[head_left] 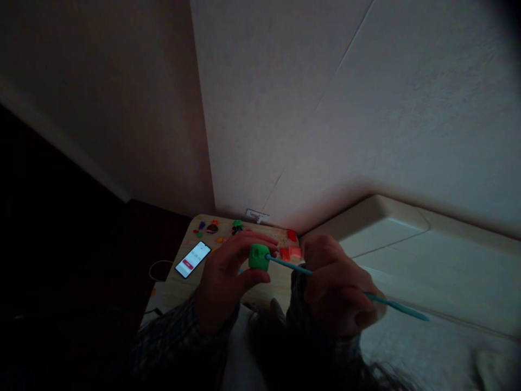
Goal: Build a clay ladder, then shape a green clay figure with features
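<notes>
Between the thumb and fingers of my left hand is a small green block of what looks like modelling clay, with dents in its faces. My right hand grips a thin blue modelling tool, whose flattened end sticks out to the right. The tool's other tip touches the right side of the green block, at a small dark dent. Both hands are held above a small wooden table.
A lit phone lies on the table's left side. Behind it are small coloured clay pieces and a green and black piece. Red packets lie at the back right. A wall rises behind; a pale headboard-like panel stands right.
</notes>
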Motion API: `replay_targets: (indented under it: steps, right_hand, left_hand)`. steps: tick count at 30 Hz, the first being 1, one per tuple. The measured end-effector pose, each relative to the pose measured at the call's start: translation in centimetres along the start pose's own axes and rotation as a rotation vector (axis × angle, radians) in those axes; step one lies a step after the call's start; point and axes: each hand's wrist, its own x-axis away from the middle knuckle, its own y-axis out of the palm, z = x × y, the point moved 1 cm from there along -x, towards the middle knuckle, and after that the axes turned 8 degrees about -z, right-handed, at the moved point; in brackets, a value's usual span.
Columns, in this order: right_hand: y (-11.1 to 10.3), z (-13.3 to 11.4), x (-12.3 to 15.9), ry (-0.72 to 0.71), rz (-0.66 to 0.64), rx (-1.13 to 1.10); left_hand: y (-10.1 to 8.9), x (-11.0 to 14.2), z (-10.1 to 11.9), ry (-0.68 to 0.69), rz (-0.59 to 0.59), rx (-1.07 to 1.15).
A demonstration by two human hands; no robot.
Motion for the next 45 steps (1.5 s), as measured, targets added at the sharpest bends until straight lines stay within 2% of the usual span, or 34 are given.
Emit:
replay_targets:
  steps: [4, 12, 15, 18, 20, 22, 28, 32, 39, 45]
  right_hand:
    - [0.1, 0.0, 0.0, -0.051, 0.11, -0.04]
    - [0.2, -0.2, 0.2, 0.024, 0.037, -0.063]
    - [0.2, -0.2, 0.2, 0.033, 0.046, -0.081]
    - [0.1, -0.1, -0.1, 0.014, 0.142, -0.062]
    - [0.0, -0.1, -0.4, 0.054, 0.228, -0.032]
    - [-0.2, 0.0, -0.5, 0.125, 0.254, -0.004]
    - [-0.7, 0.9, 0.7, 0.327, 0.076, 0.148]
    - [-0.7, 1.5, 1.4, 0.492, 0.017, 0.129]
    - [-0.3, 1.5, 1.3, 0.573, -0.077, 0.113]
    - [-0.3, 1.4, 1.1, 0.579, -0.049, 0.123]
  left_hand:
    - [0.0, 0.0, 0.0, -0.005, -0.003, 0.011]
    - [0.0, 0.1, 0.0, 0.014, -0.017, 0.023]
    - [0.0, 0.1, -0.1, -0.002, -0.013, 0.026]
    - [0.1, 0.1, -0.3, 0.002, -0.039, 0.077]
    - [0.1, 0.1, -0.5, 0.003, -0.047, 0.157]
    - [0.2, 0.1, -0.7, 0.004, -0.038, 0.237]
    - [0.5, 0.3, -0.6, 0.046, -0.016, 0.295]
    - [0.4, 0.2, -0.7, 0.064, -0.016, 0.285]
    - [0.3, 0.4, -1.0, 0.007, 0.0, 0.267]
    - [0.1, 0.4, -1.0, 0.018, -0.001, 0.227]
